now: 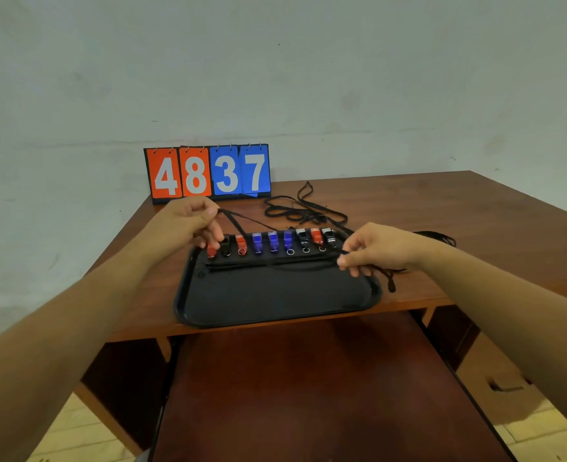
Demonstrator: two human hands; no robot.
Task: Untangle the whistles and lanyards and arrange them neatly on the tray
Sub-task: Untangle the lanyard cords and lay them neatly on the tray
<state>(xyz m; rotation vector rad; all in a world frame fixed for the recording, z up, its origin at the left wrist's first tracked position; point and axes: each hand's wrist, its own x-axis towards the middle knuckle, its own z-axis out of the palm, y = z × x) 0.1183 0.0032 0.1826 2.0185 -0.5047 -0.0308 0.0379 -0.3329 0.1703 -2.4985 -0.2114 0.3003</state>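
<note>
Your left hand (193, 225) pinches a thin black braided lanyard (230, 221); your right hand (372, 250) pinches a cord (390, 283) too. Between your hands, glossy plastic whistles (272, 241) line the smooth black tray (275, 295), the row running left-right, rings toward you.

Pale, mottled plaster wall (342, 78) behind and to the left. Reddish-brown wooden desk (442, 208) against it, with a darker pull-out shelf (309, 395) under the top and a light brown drawer front (489, 368) at right. Orange-and-blue flip scoreboard (208, 171) reading 4837 at the far edge. Pale yellowish floor (75, 428) beneath. Soft, even light.
</note>
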